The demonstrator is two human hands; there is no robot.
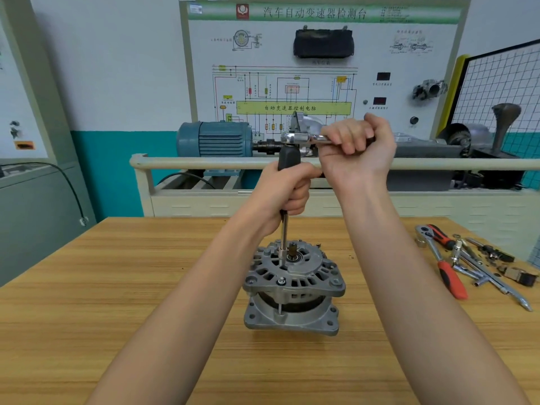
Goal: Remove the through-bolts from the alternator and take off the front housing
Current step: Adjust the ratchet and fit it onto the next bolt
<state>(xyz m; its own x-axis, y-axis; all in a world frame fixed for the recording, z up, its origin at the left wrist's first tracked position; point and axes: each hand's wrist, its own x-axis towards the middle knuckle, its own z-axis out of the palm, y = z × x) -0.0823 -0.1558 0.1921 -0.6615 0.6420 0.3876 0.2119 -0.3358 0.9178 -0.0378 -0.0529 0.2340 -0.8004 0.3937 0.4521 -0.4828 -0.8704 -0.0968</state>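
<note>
Wooden desk (117,287) carries the unclamped alternator (292,287); left hand (287,194) grips the driver (284,229), right hand (356,144) the ratchet (301,138) — torque could tip it.

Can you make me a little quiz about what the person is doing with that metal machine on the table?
1. True or false: the alternator lies flat on its side on the wooden table.
2. Which hand grips the black driver handle? A) left hand B) right hand
3. Fill in: the spare ratchets with red grips lie to the ____ of the alternator.

Key:
1. False. It stands upright, with its shaft pointing up.
2. A. The right hand holds the ratchet on top of the driver.
3. Right.
</note>
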